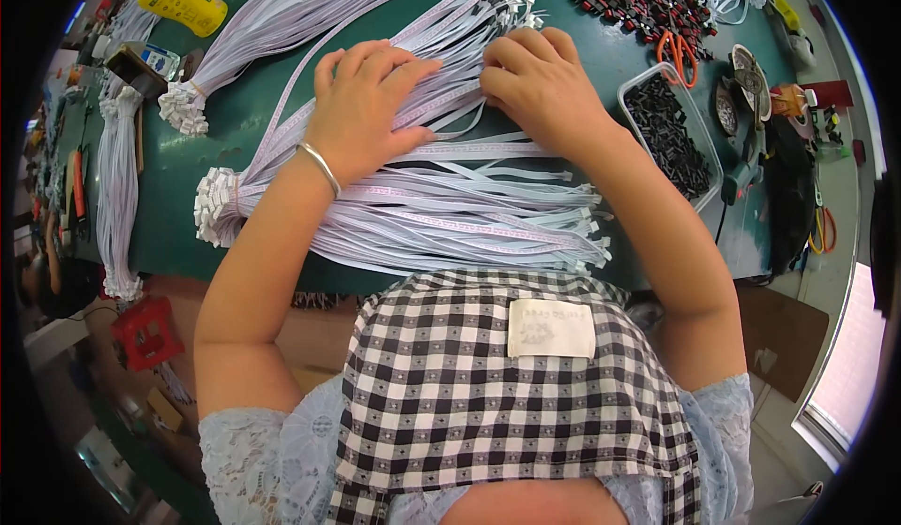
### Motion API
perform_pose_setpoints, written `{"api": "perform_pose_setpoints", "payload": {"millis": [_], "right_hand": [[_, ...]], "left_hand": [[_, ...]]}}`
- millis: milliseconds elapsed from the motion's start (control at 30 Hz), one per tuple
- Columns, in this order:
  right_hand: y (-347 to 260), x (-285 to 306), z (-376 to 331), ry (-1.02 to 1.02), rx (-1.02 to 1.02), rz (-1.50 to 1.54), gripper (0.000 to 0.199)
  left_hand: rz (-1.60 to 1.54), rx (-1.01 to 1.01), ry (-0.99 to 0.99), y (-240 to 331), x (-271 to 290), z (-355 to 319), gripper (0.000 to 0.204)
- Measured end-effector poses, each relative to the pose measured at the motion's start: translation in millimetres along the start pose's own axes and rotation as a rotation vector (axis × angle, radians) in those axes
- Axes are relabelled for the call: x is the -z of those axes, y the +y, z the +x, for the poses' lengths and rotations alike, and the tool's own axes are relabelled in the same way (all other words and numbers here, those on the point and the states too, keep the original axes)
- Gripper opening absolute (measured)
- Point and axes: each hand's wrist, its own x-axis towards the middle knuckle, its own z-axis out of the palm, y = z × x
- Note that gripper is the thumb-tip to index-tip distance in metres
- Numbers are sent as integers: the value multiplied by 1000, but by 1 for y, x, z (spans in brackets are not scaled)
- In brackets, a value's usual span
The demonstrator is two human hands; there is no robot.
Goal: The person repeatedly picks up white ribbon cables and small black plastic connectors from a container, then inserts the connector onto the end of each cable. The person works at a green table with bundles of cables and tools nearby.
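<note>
A bundle of flat white ribbon cables (422, 213) with faint pink markings lies fanned across the table before me. Its left ends are gathered into a clump of white connectors (218, 204); the right ends are loose and split into an upper and a lower spread. My left hand (368, 103) rests palm down over the upper spread, fingers apart and thumb stretched out. My right hand (537, 79) is curled by the connector ends of the upper spread, thumb and forefinger closed at a ribbon cable (460, 96). The exact grip is partly hidden under the fingers.
Right of my right hand stands a clear tub (715, 164) of small black parts. Beyond it lie orange-handled scissors (678, 59) and a pile of black-and-red parts (638, 4). At the back left are another cable bundle (253, 37) and a yellow bottle (183, 1).
</note>
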Motion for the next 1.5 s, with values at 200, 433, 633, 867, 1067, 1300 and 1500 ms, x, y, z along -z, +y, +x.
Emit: {"api": "perform_pose_setpoints", "payload": {"millis": [200,433,633,867,1067,1300,1500], "right_hand": [[-28,29,-20,10,-81,-6,19],[-69,54,-67,-159,-187,252,24],[-91,50,-79,-204,-219,528,26],[-88,41,-80,-186,-255,523,24],[-63,72,-92,55,-334,561,23],[24,100,-133,-66,-628,-110,29],[34,96,-140,-282,-687,-16,19]], "left_hand": [[18,-18,20,-2,-3,-3,69],[-5,-23,17,-3,-3,-6,67],[5,-36,-7,8,8,-3,65],[-5,-214,82,70,-14,24,34],[28,-205,16,81,-27,38,20],[-526,9,-171,92,-16,22,15],[-891,158,-472,89,-6,28,23]]}}
